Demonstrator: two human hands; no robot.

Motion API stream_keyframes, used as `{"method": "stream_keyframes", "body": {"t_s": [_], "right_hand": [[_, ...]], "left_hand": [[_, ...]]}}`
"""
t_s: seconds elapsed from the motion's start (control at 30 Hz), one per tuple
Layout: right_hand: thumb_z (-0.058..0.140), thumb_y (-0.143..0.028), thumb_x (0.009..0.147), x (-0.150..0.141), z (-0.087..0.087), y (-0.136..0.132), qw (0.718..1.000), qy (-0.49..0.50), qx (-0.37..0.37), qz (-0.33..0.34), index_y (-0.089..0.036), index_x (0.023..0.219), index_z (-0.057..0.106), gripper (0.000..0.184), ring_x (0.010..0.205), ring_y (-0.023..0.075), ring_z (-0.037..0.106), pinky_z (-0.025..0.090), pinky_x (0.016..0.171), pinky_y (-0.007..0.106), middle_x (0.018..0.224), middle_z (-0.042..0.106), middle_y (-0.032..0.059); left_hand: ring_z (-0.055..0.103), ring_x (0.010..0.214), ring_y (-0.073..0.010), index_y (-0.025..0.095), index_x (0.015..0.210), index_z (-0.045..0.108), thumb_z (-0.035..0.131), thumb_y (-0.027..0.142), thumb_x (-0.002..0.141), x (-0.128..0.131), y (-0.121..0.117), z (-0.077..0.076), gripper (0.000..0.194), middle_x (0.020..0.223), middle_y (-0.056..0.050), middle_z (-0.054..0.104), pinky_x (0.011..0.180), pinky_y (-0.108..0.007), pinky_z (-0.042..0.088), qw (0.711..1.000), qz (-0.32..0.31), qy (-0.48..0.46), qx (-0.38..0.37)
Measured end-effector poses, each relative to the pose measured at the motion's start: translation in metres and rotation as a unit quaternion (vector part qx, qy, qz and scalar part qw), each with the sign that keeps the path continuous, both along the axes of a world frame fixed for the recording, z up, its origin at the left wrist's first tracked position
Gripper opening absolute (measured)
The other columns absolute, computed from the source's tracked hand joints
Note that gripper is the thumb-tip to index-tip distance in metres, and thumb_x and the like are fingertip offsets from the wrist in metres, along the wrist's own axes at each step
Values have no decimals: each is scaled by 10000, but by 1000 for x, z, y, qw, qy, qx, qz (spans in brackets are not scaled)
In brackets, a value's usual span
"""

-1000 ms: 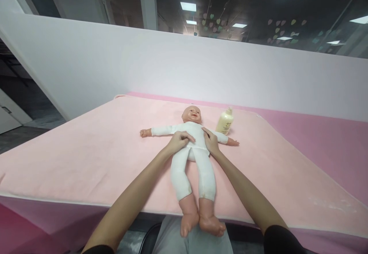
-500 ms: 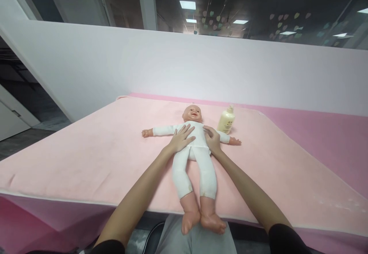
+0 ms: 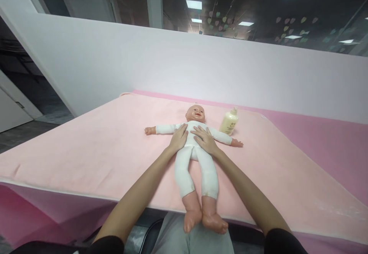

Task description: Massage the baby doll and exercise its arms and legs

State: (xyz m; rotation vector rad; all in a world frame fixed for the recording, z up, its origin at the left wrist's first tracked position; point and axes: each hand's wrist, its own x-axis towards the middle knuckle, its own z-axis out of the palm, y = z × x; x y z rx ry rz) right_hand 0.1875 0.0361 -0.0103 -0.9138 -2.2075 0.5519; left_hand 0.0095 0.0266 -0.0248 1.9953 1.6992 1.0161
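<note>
A baby doll [image 3: 192, 141] with a white cloth body lies on its back, head away from me and feet over the front edge. My left hand [image 3: 178, 138] rests along the left side of its torso, fingers stretched toward the chest. On the other side, my right hand [image 3: 206, 140] lies flat across the belly and chest with its fingers spread. Neither hand grips anything. Just beyond the doll's arm on the right stands a pale yellow pump bottle [image 3: 229, 122].
The doll lies on a pink padded mat [image 3: 94, 150] covering the table. A white wall [image 3: 161, 62] with dark glass above it runs behind. A pink strip [image 3: 324, 142] borders the mat at right. My lap [image 3: 192, 238] is below the front edge.
My right hand has moved from the doll's right-hand side onto its torso, fingers now spread. My left hand has drawn back from the middle to the left side. The view has shifted slightly.
</note>
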Motion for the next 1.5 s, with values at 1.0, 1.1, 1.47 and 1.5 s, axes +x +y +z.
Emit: {"method": "stream_keyframes", "body": {"t_s": [1.0,1.1,1.47,1.5], "right_hand": [[455,-274,911,24,-21,1,964,20,263,12,-207,996,723,288,1003,226,671,521,975,441,1012,736,103],[403,-297,945,22,-19,3,979,-33,201,17,-196,1256,639,403,1257,229,566,421,1104,468,1313,635,116],[351,-490,985,10,-11,8,984,-110,-25,-135,-323,1471,419,519,1510,273,178,111,1184,627,1616,243,37],[338,-481,990,9,-12,10,984,-98,-30,-148,-320,1468,424,512,1506,273,191,111,1185,625,1614,253,42]], "left_hand": [[45,1532,-227,255,1573,162,225,574,972,9,-20,26,684,1645,-26,107,1217,-536,22,979,-115,150,-82],[57,1531,-218,251,1573,163,196,540,983,10,-18,24,658,1643,-26,123,1219,-531,37,981,-106,146,-77],[123,1522,-259,292,1538,282,242,498,990,11,-3,18,587,1637,-28,157,1191,-605,108,986,-31,150,-60],[133,1520,-259,293,1534,293,232,484,995,10,-2,17,575,1636,-29,168,1191,-601,119,987,-25,147,-58]]}}
